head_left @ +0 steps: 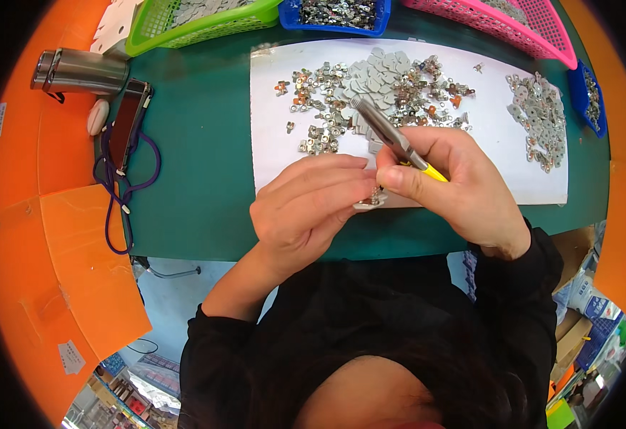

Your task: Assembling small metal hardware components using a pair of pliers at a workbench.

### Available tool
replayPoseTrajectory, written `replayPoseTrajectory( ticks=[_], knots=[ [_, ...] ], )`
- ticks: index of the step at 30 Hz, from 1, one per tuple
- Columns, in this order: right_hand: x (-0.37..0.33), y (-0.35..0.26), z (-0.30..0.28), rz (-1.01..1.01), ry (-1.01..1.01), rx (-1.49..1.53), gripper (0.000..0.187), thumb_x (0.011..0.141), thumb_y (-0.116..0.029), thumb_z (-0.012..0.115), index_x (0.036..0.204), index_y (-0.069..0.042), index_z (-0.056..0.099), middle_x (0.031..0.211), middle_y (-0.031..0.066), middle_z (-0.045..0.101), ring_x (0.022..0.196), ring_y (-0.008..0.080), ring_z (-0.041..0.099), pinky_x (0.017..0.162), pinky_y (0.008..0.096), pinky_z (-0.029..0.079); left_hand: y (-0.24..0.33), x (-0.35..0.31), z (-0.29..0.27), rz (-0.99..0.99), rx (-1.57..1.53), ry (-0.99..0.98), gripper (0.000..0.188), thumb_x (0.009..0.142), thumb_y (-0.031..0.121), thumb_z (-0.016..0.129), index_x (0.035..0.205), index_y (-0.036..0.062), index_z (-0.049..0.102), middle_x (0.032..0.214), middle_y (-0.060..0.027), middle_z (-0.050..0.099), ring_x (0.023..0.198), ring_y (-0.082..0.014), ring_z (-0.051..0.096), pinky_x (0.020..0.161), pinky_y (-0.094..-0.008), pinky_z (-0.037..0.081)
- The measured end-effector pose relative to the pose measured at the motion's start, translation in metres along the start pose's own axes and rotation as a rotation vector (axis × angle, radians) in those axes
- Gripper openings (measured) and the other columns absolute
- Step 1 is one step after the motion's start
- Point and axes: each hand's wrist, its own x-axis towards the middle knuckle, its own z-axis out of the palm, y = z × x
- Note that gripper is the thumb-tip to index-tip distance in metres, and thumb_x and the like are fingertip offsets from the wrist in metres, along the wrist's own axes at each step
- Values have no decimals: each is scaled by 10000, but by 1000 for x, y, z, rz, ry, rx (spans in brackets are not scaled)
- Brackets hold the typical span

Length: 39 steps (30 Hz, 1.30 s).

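Observation:
My right hand is wrapped round a pair of steel pliers with a yellow handle. Their metal end points up and away to the left. Close beside it, my left hand is bent over with its fingertips together on a small metal part above the near edge of the white sheet. Fingers cover most of that part, and the right thumb and fingertips meet the left ones there. Just beyond lie piles of flat grey plates and small shiny metal fittings, some orange-coloured.
More plates with fittings lie at the sheet's right. A green basket, blue tray and pink basket line the far edge; another blue tray stands right. A steel flask and corded phone are left.

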Motion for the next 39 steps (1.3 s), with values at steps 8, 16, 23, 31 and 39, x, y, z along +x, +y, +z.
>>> replayPoseTrajectory(
  ticks=[8,16,23,31,39],
  knots=[
    [-1,-8,-6,-74,-126,-186,147,887,-129,688,867,7,637,762,33,604,727,73,538,659,242,435,2,0,-6,198,242,-31,216,712,70,789,922,54,741,938,-83,722,861,-279,691,716,-353,550],
    [-3,8,9,-812,222,-741,408,552,21,721,955,-47,725,817,75,611,761,271,587,675,347,481,0,-7,2,94,252,132,272,717,51,770,981,29,711,991,-109,734,918,-293,689,794,-358,548],
    [-1,23,14,-1095,423,-1189,460,566,-37,712,1026,-50,738,809,39,574,761,249,565,680,370,463,2,-7,2,22,212,167,205,816,29,721,1019,13,704,1066,-143,724,952,-304,685,855,-363,540],
    [0,10,-8,-1045,512,-1341,454,574,-57,715,1024,-106,750,806,29,564,752,229,554,680,363,445,1,-8,5,-72,-6,214,159,843,40,701,995,-7,707,1011,-137,738,958,-300,688,861,-378,535],
    [-4,12,-5,-1040,558,-1441,461,557,-66,728,1016,-104,753,790,15,545,744,210,550,667,348,435,-4,-14,7,-26,-61,270,146,859,68,703,976,-18,704,1001,-141,738,936,-308,693,848,-375,540]
  ],
)
